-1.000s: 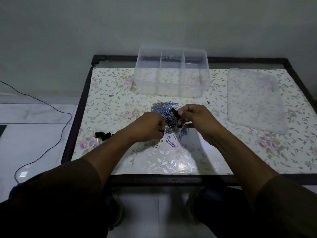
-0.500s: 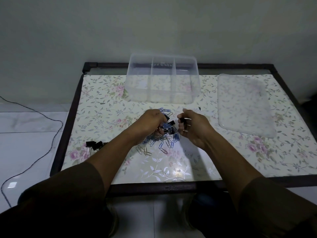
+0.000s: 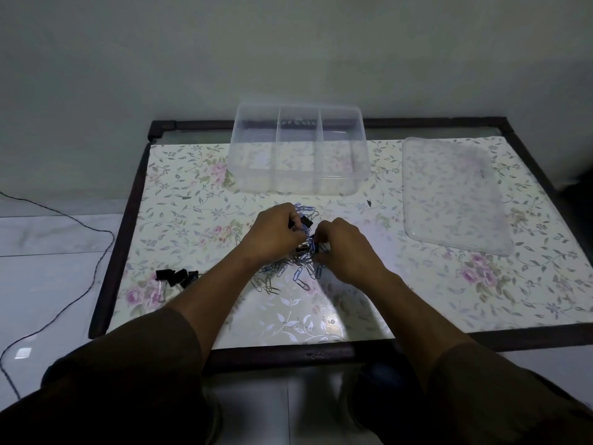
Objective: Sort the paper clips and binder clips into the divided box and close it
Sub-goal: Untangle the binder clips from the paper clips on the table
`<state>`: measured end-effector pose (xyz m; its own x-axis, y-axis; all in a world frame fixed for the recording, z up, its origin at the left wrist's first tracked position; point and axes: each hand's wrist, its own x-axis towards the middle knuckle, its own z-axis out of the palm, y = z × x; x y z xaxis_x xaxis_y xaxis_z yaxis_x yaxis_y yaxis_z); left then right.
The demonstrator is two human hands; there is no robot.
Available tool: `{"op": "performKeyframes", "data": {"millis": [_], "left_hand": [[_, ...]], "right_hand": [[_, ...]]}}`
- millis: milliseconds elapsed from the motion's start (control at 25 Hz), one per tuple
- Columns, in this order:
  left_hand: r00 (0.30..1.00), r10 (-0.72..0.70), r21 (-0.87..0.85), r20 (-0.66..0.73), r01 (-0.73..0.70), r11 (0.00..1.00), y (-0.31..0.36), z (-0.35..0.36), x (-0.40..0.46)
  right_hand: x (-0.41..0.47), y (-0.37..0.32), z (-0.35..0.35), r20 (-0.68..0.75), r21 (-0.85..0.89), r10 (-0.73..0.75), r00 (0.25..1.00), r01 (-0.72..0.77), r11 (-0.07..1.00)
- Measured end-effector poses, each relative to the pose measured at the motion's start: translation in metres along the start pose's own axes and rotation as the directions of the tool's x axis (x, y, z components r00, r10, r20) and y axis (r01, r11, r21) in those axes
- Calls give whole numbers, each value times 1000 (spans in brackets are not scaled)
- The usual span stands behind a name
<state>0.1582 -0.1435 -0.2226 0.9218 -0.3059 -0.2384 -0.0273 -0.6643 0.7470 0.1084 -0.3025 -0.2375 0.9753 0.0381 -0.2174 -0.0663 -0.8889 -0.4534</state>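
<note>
A mixed pile of blue and silver paper clips (image 3: 296, 273) with black binder clips lies mid-table. My left hand (image 3: 274, 234) is curled over the pile's far side, pinching a black binder clip (image 3: 306, 222). My right hand (image 3: 343, 248) grips into the pile's right side, fingers closed around another black binder clip (image 3: 316, 248) tangled with clips. The clear divided box (image 3: 298, 184), three compartments, stands open behind the pile. Its clear lid (image 3: 452, 194) lies flat to the right.
Three black binder clips (image 3: 176, 277) lie together near the table's left edge. A small dark bit (image 3: 186, 197) lies left of the box, another speck (image 3: 369, 203) to its right. The floral table (image 3: 481, 300) has a dark frame; a cable (image 3: 80, 293) runs across the floor at left.
Both hands have stayed in the pile, shifting slightly; my left hand now holds a binder clip at the far side. The camera has tilted, so the table sits lower in view.
</note>
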Motion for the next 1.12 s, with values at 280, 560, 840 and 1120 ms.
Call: {"op": "performKeyframes", "data": {"millis": [280,560,840,1120], "left_hand": [[997,57,69,-57,-53,996,7,-3,7],[995,102,271,11,-101,957,15,25,19],[995,93,447,22,-93,890,25,43,23],[995,79,344,59,-94,934,19,26,23]], "right_hand": [[-11,-5,-18,-51,-118,-125,991,118,986],[-17,16,-29,-113,27,-43,993,46,999],[-18,34,-33,-98,153,75,992,-59,986],[-15,33,-26,9,295,153,988,-149,944]]}}
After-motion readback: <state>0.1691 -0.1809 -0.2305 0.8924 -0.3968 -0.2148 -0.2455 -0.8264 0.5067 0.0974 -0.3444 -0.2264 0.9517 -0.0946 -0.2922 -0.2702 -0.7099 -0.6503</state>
